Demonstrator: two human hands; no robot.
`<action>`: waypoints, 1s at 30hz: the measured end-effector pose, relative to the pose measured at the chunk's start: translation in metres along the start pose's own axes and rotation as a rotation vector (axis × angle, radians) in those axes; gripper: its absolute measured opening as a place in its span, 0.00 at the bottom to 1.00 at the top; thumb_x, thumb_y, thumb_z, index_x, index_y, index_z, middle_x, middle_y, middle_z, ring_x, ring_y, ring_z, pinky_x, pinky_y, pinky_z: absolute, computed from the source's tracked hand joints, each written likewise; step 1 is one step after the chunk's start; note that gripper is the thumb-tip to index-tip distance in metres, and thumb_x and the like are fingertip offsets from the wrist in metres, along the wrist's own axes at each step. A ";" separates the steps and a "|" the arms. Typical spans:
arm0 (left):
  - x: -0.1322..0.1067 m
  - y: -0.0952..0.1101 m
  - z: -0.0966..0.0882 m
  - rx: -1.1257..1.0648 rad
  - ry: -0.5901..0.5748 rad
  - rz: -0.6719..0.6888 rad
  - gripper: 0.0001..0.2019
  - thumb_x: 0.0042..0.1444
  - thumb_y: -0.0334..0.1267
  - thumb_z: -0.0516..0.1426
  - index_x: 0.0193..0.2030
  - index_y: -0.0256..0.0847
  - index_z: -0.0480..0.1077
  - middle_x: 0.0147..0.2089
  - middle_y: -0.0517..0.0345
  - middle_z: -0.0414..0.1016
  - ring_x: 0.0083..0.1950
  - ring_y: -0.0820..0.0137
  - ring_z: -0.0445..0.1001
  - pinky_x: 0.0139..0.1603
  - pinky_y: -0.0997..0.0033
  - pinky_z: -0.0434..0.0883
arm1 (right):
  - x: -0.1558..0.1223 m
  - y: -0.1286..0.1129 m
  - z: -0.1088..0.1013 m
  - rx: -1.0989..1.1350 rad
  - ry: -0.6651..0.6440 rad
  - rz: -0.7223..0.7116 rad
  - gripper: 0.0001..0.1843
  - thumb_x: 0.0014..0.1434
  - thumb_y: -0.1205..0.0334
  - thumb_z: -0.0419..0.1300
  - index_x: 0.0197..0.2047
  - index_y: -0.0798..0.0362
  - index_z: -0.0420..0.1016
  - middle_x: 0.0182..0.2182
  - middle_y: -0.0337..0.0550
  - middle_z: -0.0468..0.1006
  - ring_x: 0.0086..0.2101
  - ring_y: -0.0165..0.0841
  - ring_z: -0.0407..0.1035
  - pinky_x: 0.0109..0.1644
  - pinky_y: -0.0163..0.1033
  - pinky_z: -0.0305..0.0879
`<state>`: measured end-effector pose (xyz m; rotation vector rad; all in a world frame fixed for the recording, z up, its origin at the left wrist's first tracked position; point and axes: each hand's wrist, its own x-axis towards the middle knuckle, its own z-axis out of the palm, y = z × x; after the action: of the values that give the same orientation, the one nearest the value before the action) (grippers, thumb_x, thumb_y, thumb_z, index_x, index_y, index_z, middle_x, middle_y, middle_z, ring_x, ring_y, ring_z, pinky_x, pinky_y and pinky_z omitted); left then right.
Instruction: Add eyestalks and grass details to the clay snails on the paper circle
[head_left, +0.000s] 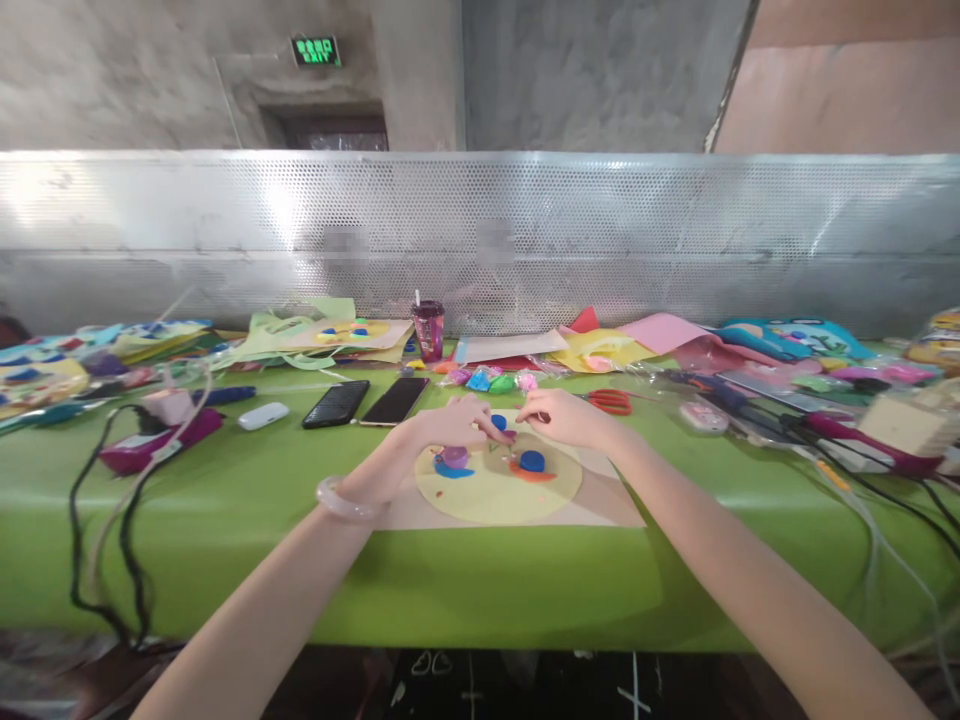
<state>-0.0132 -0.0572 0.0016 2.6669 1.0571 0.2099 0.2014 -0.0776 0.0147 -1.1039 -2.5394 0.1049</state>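
A yellow paper circle (480, 500) lies on a pale sheet (615, 505), decorated with bottle caps and coloured clay. My left hand (466, 420), with a pale bracelet on its wrist, reaches over the circle's far part, a finger stretched down to the paper beside a small pinkish piece. Opposite it, my right hand (556, 414) hovers with thumb and fingers pinched; anything between them is too small to make out. Behind the hands sits a blue cap (498, 422). Nearer are a purple cap (454, 457) on blue clay (453, 472) and a dark blue cap (532, 461) on orange clay (534, 475).
Two phones (336, 404) lie left of the sheet, near a white case (263, 416). Red-handled scissors (609, 402) are at right. A purple cup (429, 330) stands behind, among clay packets (491, 380) and coloured paper. Cables and purple glue guns (161, 440) flank both sides.
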 end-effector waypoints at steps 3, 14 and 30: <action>-0.001 -0.002 -0.002 -0.026 0.031 0.039 0.20 0.52 0.30 0.48 0.44 0.52 0.75 0.37 0.57 0.64 0.40 0.67 0.63 0.47 0.67 0.60 | 0.007 0.008 0.000 0.016 0.164 0.117 0.14 0.55 0.73 0.52 0.38 0.54 0.76 0.38 0.44 0.75 0.36 0.32 0.67 0.42 0.38 0.60; 0.000 -0.014 -0.006 -0.067 0.286 0.079 0.18 0.51 0.27 0.49 0.43 0.42 0.75 0.39 0.57 0.72 0.41 0.69 0.68 0.45 0.71 0.66 | 0.053 0.072 0.020 0.284 0.165 0.606 0.11 0.61 0.58 0.55 0.37 0.59 0.70 0.29 0.38 0.71 0.25 0.25 0.66 0.28 0.33 0.67; 0.016 -0.032 0.003 0.081 0.672 -0.096 0.28 0.53 0.36 0.54 0.62 0.42 0.54 0.54 0.47 0.65 0.57 0.59 0.61 0.58 0.56 0.55 | 0.062 0.036 0.013 0.541 0.291 0.538 0.11 0.60 0.58 0.55 0.35 0.59 0.69 0.23 0.33 0.65 0.20 0.22 0.59 0.23 0.29 0.59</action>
<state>-0.0214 -0.0241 -0.0104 2.6570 1.3847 1.1208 0.1832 -0.0071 0.0141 -1.4030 -1.7498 0.6704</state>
